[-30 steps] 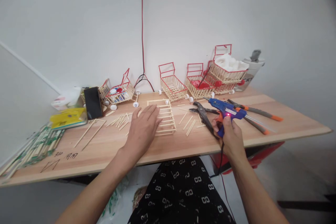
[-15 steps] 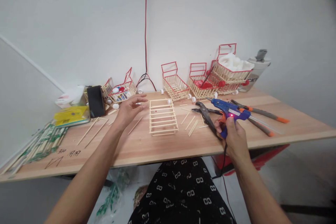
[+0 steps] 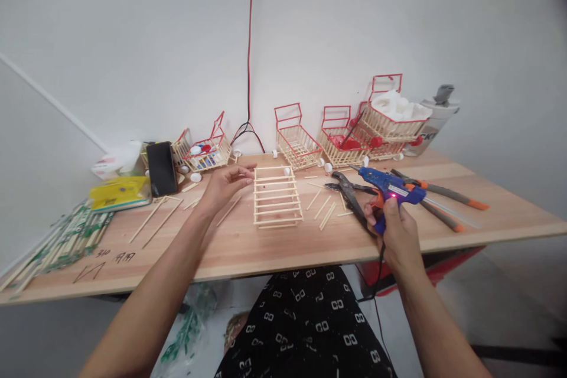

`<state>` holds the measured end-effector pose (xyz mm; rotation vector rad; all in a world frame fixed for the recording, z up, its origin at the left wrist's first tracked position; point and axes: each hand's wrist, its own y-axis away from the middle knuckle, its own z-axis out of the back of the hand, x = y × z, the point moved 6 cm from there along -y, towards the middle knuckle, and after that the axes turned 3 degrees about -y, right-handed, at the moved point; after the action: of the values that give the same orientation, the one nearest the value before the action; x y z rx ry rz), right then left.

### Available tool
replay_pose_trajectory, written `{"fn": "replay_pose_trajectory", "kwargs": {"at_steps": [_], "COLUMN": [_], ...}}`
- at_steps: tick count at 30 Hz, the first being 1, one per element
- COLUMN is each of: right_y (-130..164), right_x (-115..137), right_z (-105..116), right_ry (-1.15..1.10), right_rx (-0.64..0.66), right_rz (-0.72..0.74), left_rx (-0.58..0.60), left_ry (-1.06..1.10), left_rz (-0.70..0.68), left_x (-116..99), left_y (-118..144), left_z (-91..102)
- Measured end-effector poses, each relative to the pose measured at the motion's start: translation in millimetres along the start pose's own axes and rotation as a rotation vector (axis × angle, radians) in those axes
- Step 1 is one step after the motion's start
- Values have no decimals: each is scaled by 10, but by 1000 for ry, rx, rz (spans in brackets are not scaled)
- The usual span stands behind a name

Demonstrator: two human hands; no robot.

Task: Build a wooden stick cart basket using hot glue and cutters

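Note:
My right hand (image 3: 396,235) grips a blue hot glue gun (image 3: 390,183) by its handle at the table's front right; a red light glows on the gun. My left hand (image 3: 225,185) hovers over loose wooden sticks (image 3: 230,210) just left of a flat ladder-like stick grid (image 3: 276,204) lying on the wooden table (image 3: 283,245). Its fingers are drawn together and point toward the grid's top left corner. Whether they pinch a stick is unclear.
Several small stick carts with red frames (image 3: 296,140) line the wall. Black pliers (image 3: 349,191) and orange-tipped tools (image 3: 443,198) lie by the glue gun. A black phone (image 3: 160,168), a yellow packet (image 3: 119,194) and a stick bundle (image 3: 62,241) sit at left. A red cable (image 3: 249,41) hangs down the wall.
My left hand has lifted off the stick grid and moved left over the loose sticks, curling its fingers. The grid now lies uncovered. The right hand keeps hold of the glue gun.

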<state>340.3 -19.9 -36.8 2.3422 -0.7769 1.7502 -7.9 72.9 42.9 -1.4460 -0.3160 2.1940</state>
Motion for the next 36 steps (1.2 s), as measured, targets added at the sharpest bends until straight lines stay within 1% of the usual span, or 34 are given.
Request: {"fn": "replay_pose_trajectory", "kwargs": {"at_steps": [12,22,36], "right_y": [-4,13,8], "right_x": [-14,-13,-7], "right_z": [10,3,2], "right_ry": [-5,-16,-2], "right_rx": [1,8,11], "right_rz": [-1,-23,1], "left_rx": [-16,-23,-47], "left_ry": [19,21,38], "left_rz": [25,27,37], "left_x": [60,55,88], "left_y": [-8,-4,-4], "left_z": [-3,-9,-5]}}
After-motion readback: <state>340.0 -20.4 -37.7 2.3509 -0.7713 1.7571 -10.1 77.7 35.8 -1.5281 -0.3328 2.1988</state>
